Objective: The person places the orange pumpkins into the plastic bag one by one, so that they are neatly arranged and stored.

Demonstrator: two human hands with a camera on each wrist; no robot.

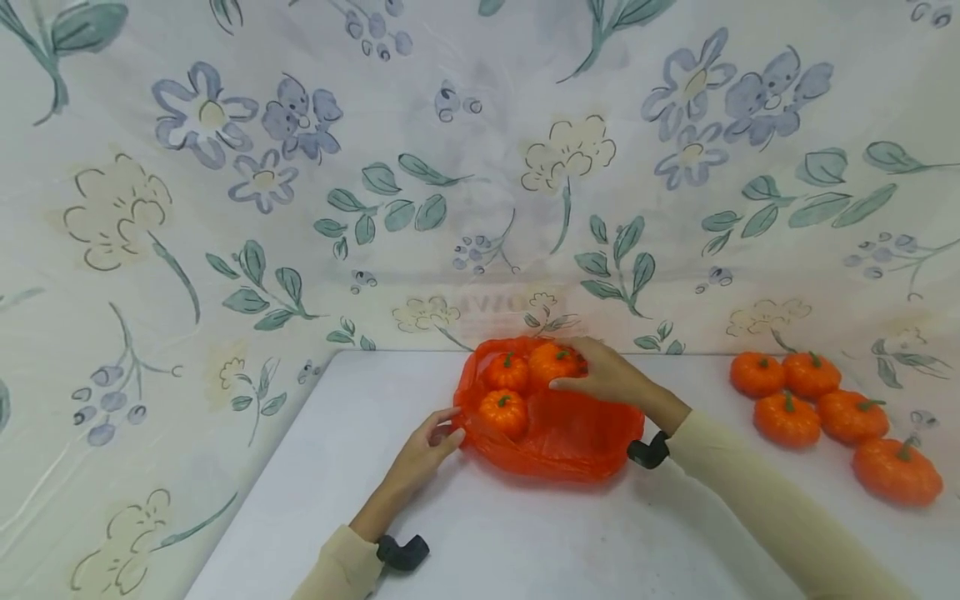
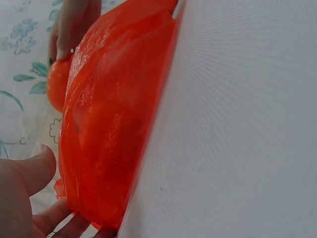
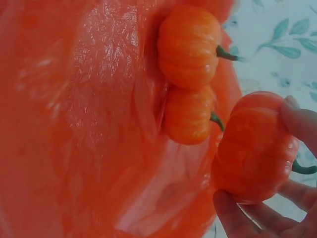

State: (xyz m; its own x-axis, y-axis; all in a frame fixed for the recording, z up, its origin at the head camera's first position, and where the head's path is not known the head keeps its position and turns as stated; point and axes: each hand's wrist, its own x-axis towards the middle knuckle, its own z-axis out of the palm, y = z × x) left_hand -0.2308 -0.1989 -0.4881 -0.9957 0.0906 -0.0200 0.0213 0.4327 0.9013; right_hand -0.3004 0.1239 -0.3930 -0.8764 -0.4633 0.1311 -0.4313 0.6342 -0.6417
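Note:
A red plastic bag [image 1: 577, 437] lies spread on the white table, its mouth facing up. Two small orange pumpkins [image 3: 190, 47] with green stems sit inside it on the left. My right hand [image 1: 603, 375] grips a third pumpkin [image 3: 257, 148] by its sides, over the back part of the bag. My left hand [image 1: 423, 454] is at the bag's left edge, fingers loosely bent and thumb apart. In the left wrist view its fingertips [image 2: 52, 215] touch the bag's lower side, with the thumb held away from the plastic.
Several more orange pumpkins [image 1: 787, 419] stand in a group on the right of the white table [image 1: 315, 500]. A floral-patterned sheet [image 1: 480, 208] hangs behind the table's back edge and along its left side.

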